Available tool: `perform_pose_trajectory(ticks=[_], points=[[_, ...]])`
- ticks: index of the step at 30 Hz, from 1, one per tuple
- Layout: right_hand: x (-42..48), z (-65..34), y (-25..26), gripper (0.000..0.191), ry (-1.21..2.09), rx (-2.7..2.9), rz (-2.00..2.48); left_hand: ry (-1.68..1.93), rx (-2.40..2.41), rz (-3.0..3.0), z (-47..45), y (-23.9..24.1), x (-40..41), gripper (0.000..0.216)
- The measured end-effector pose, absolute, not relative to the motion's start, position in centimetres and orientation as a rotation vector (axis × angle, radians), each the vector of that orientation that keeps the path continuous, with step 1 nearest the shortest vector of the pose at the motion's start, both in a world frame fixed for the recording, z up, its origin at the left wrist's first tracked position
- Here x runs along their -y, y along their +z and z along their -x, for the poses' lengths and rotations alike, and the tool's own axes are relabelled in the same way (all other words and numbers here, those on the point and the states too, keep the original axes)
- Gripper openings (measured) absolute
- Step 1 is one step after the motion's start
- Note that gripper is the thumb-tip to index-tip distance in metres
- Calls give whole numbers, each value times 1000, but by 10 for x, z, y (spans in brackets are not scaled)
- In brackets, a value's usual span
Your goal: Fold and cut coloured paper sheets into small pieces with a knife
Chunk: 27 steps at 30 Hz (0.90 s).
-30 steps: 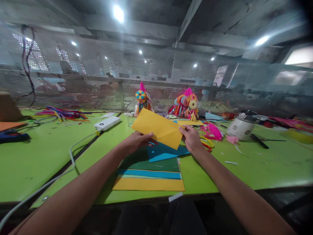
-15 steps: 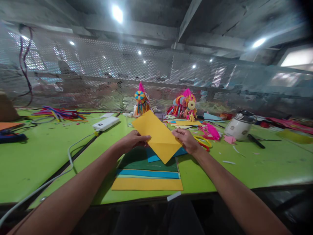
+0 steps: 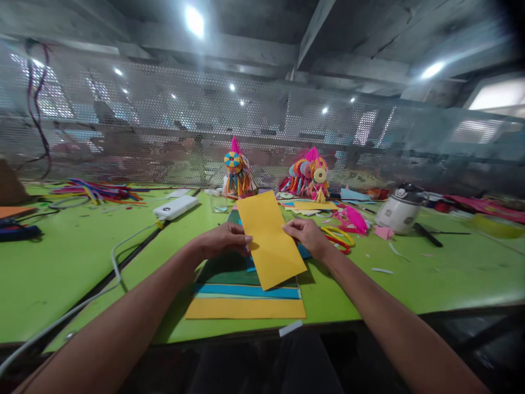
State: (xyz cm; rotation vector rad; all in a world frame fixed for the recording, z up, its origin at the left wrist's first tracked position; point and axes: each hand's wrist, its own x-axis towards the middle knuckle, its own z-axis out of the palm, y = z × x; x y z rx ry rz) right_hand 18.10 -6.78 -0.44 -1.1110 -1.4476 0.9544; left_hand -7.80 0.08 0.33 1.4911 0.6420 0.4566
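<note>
A yellow sheet of paper (image 3: 273, 241), with a faint crease across its middle, is held up slightly tilted between my two hands. My left hand (image 3: 227, 239) pinches its left edge between thumb and fingers. On the opposite edge, my right hand (image 3: 305, 235) grips the paper in the same way. Beneath it lies a stack of coloured sheets: a dark green sheet (image 3: 223, 272), a blue strip (image 3: 209, 290) and a yellow-orange sheet (image 3: 246, 309) nearest me. Part of the stack is hidden by the held paper and my hands.
Yellow- and red-handled scissors (image 3: 342, 241) lie right of my right hand. A white power bank (image 3: 176, 208) with a cable sits left. Farther back are a clear cup (image 3: 219, 201), tasselled paper ornaments (image 3: 315, 172) and coloured strips (image 3: 98, 190). A white kettle (image 3: 397, 210) stands right.
The yellow paper has been turned between my hands, from a diagonal slant to more upright, its lower corner now nearer me. Both hands keep hold of its edges.
</note>
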Motion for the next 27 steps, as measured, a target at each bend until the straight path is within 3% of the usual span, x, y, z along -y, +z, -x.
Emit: perform_pose_trajectory(ticks=[15,27], points=[[74,-178,2,39,1035,1501,1095,498,-712,-1498,75,7,2,21],[72,-179,0,40,1009,1491,1098,503,-709,-1514,75,5,2,27]])
